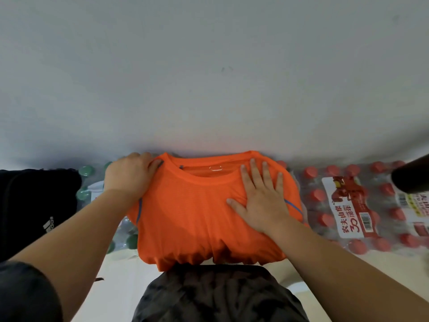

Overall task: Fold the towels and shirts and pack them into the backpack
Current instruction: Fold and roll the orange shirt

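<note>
While the shirt [197,217] is lying front-up on packs of bottles against the wall [209,77], the left hand [130,175] is gripping its shoulder edge, fingertips curling out of sight. The right hand [262,196] is pressing flat on the chest, fingers spread. Green caps [87,170] are showing left, red caps [311,172] right. A backpack [34,201] is sitting far left, cut off. A dark object [413,177] is poking in at the right edge, too cropped to identify.

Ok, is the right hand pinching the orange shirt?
No, the right hand lies flat, fingers spread, on top of the orange shirt.
</note>
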Demonstrator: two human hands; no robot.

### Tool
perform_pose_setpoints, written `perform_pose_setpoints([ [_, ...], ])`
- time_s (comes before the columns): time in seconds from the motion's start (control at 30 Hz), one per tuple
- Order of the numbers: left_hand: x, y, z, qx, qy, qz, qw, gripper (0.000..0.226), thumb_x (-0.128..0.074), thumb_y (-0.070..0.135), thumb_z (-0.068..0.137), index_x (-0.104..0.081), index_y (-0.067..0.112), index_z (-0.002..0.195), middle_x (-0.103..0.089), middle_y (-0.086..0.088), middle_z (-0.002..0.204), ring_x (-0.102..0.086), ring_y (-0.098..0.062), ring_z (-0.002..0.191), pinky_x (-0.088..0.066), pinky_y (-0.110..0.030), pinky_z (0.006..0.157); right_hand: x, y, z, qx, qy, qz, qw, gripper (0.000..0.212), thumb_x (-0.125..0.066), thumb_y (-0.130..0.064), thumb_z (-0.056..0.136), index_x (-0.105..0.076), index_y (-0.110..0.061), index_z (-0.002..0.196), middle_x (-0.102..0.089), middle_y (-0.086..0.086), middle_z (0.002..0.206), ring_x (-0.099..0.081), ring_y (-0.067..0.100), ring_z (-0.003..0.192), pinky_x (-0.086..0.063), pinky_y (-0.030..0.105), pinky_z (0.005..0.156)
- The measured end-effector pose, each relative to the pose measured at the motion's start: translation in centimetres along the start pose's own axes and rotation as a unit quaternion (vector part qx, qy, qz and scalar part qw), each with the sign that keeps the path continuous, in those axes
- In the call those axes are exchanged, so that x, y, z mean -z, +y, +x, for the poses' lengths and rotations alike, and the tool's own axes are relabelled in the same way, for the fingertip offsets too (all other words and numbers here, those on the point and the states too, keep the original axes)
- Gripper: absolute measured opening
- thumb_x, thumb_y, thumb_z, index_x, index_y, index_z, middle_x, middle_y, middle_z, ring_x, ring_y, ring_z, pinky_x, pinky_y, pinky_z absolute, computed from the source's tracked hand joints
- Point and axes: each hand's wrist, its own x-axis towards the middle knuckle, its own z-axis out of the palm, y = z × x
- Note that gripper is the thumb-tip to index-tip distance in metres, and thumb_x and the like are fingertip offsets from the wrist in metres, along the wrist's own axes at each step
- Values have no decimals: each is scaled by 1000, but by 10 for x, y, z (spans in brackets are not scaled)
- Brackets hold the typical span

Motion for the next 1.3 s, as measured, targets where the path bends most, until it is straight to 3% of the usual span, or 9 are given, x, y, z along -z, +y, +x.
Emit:
perform_pose_setpoints([
  [0.23,7,78,-41,-119,82,-81,986,33,-52,37,90,-64,14,110,-62,-10,110,-56,-36,98,-41,-46,83,8,-3,7,3,3,53,999,97,-14,-81,86,6,-22,160,15,0,167,19,29,153,11,60,119],
  [0.33,3,127,-62,-210,16,-131,969,48,-46,43,93,-57,18,132,-57,-7,135,-53,-31,122,-44,-47,102,16,18,2,6,141,139,980,74,-29,-60,95,-36,-18,155,-33,6,161,-25,28,150,-21,51,121],
  [0.43,-3,166,-62,-252,-74,-114,958,66,-30,54,96,-36,21,153,-33,-4,161,-30,-29,147,-24,-54,120,20,65,-3,-47,236,162,957,49,-45,-35,92,-60,-13,133,-65,13,126,-57,37,114,-47,48,98],
  [0.6,-24,214,-50,-276,-172,-51,944,91,-9,76,86,2,25,160,15,4,167,16,-23,154,0,-62,121,24,127,-16,-42,86,132,987,59,-56,-35,81,-58,-16,137,-70,10,120,-57,39,115,-47,47,92],
  [0.77,-35,227,-51,-231,-153,-29,960,111,-23,91,74,3,25,160,15,5,167,19,-24,153,2,-64,119,26,139,-16,1,-21,131,991,79,-72,-40,85,-38,-20,153,-64,4,125,-45,33,126,-41,42,98],
  [0.87,-36,227,-52,-225,-140,-21,964,114,-25,93,73,2,25,160,13,6,167,19,-23,153,1,-63,120,30,143,-17,15,-14,129,991,22,-73,-42,83,-61,-28,95,-57,-5,85,-54,29,105,-39,36,80],
  [0.97,-35,229,-51,-223,-139,-21,965,110,-22,91,76,0,25,161,13,5,167,18,-23,153,1,-63,120,39,150,-15,51,-2,132,990,41,-69,-44,83,-41,-26,60,-44,-8,66,-53,25,84,-41,37,71],
  [1.17,-31,239,-34,-189,-148,-7,971,102,-9,86,80,7,25,160,17,5,167,18,-25,153,5,-63,120,74,157,-7,35,-5,269,963,26,-61,-36,96,-53,-19,78,-56,-3,72,-52,16,68,-37,35,62],
  [1.3,-31,250,-30,-165,-154,-8,974,108,-11,88,79,8,19,160,17,2,167,19,-27,153,6,-63,120,85,161,-7,11,-78,296,952,28,-83,-30,76,-64,-26,95,-66,-9,86,-62,7,73,-48,26,60],
])
